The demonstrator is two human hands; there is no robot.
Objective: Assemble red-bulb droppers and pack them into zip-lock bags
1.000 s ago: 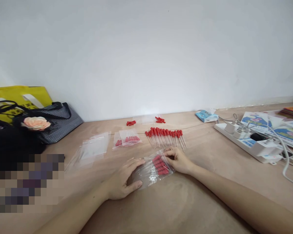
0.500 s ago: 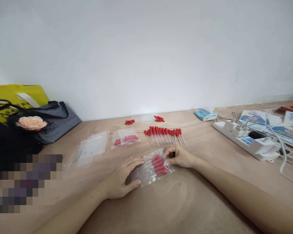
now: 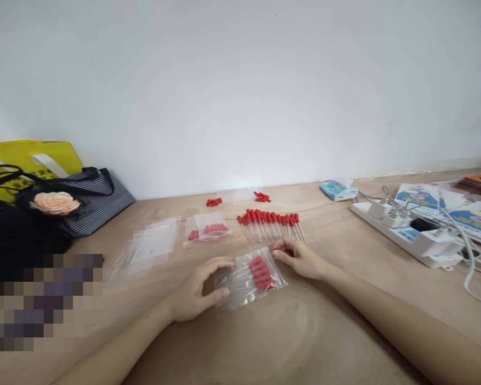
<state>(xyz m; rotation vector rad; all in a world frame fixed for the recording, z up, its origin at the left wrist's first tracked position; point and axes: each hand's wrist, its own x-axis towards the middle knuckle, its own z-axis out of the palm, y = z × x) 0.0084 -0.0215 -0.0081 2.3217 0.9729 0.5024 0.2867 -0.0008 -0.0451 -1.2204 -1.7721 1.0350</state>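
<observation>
In front of me a clear zip bag (image 3: 240,291) lies on the table, with several red-bulbed droppers (image 3: 261,275) inside, their bulbs toward the bag's right side. At its left edge rests my left hand (image 3: 200,283), open, thumb and fingers apart. My right hand (image 3: 299,258) is at the bag's upper right corner, its thumb and forefinger pinched together there. Just beyond the bag stands a row of loose droppers (image 3: 268,224) laid side by side, red bulbs away from me. Filled zip bags (image 3: 208,230) lie to the left of that row.
Flat plastic bags (image 3: 152,240) are stacked at left. Small red bulbs (image 3: 214,202) and clear tubes (image 3: 242,197) lie near the wall. A power strip (image 3: 409,232) with cables, a tissue pack (image 3: 339,190) and printed cards (image 3: 476,219) occupy the right; a striped bag (image 3: 100,206) stands at left.
My right thumb and fingers have moved up to the bag's upper corner and closed together. My left hand has drawn back slightly left at the bag's edge.
</observation>
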